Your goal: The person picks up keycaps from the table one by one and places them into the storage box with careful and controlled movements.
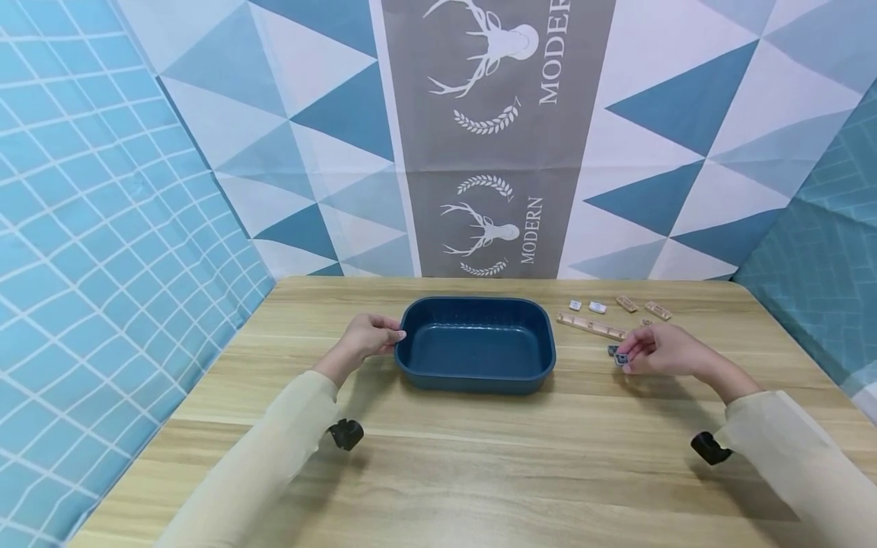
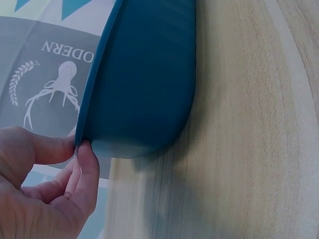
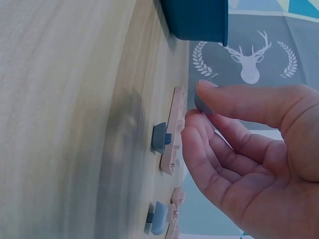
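My left hand point(image 1: 373, 335) pinches the rim of a dark blue tray point(image 1: 473, 383) at its left end; in the left wrist view the thumb and index finger point(image 2: 88, 162) meet over the edge. Over the table to the right of the tray, my right hand point(image 1: 661, 350) holds a small grey keycap point(image 1: 621, 358) between thumb and fingertips. Another grey keycap point(image 3: 159, 137) lies on the table just below that hand, its stem showing in the right wrist view. Behind it stretches a long pinkish bar-shaped keycap point(image 1: 591, 326).
Two small white keycaps point(image 1: 597, 307) lie at the back, right of the tray. Pinkish keycaps point(image 1: 658, 310) sit farther right, behind my right hand. A patterned cloth point(image 1: 479, 152) hangs behind the wooden table point(image 1: 438, 472), with blue tiled cloth at the left.
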Demonstrator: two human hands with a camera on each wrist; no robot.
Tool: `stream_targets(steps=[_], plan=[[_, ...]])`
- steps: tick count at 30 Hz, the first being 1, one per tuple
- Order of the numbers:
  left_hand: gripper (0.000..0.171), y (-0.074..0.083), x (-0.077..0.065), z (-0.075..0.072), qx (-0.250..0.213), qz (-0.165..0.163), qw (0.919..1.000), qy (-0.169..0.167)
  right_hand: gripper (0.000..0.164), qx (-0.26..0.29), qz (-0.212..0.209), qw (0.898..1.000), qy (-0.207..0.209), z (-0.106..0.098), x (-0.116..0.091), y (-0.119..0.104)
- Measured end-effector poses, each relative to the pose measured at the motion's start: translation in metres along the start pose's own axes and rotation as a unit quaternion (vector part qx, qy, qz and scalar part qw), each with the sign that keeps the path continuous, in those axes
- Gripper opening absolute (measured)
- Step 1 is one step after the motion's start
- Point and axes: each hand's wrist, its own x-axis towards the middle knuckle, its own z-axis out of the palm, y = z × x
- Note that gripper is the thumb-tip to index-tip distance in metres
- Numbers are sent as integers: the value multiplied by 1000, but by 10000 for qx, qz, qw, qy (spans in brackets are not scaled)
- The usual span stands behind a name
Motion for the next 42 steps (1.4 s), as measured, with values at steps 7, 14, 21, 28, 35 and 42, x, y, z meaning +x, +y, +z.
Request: stream_targets(steps=[7, 14, 21, 28, 35, 42], plan=[[30, -1, 2, 1, 65, -40, 10000, 53, 26, -1, -92, 10000, -21, -1, 3, -1], [30, -1, 1, 1, 49, -60, 9999, 78, 25, 224, -226, 9994, -169, -4, 7, -7], [29, 0, 0, 1, 27, -47, 10000, 56, 23, 263, -505, 9980, -260, -5, 11, -13], [29, 0, 0, 0, 38, 15, 10000, 23, 18, 163, -608, 9976, -275, -3, 13, -19], [28, 0, 1, 1, -54, -21, 10000, 12, 18, 74, -589, 9979, -275, -5, 13, -28], [27, 0, 2, 0, -55, -110, 9999, 10, 17, -160, -580, 9979, -222, -10, 15, -34]])
